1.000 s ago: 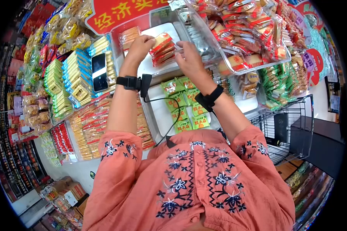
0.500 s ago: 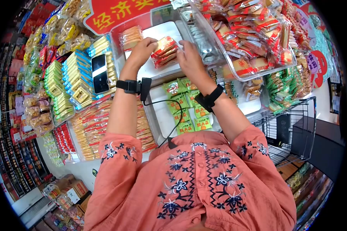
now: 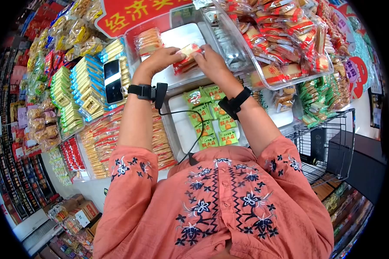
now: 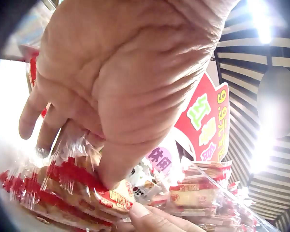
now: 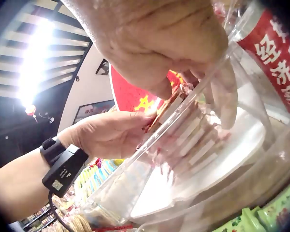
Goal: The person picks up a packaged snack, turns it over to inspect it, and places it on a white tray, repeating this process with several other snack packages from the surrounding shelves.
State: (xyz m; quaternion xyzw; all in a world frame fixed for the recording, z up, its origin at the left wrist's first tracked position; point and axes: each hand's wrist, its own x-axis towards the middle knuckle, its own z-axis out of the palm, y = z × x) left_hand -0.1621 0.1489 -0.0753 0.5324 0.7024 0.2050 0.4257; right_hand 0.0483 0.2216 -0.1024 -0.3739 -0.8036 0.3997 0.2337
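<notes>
My left hand (image 3: 162, 61) and right hand (image 3: 214, 64) meet over a small stack of snack packets (image 3: 185, 66), pale baked pieces in clear wrappers with red bands. Between them they hold the top packet (image 3: 189, 51) by its two ends. The left wrist view shows the left thumb pressing on the wrapped packets (image 4: 77, 191), with the right hand's thumb (image 4: 142, 215) at their near end. The right hand's fingers reach down round the packet edges (image 5: 193, 140) in the right wrist view, behind the clear bin wall. A white-bottomed bin (image 3: 173, 34) lies beneath the stack.
Another row of wrapped snacks (image 3: 149, 41) stands in the bin's left corner. A heaped clear bin (image 3: 272, 80) rises on the right. Green packets (image 3: 209, 114) lie in the lower tray, a phone (image 3: 112, 82) rests among blue packs, and a shopping cart (image 3: 322, 151) stands at right.
Earlier the hands were apart at the stack's two sides. Both have closed in, and their thumbs and fingers now grip the top packet, which has tilted a little.
</notes>
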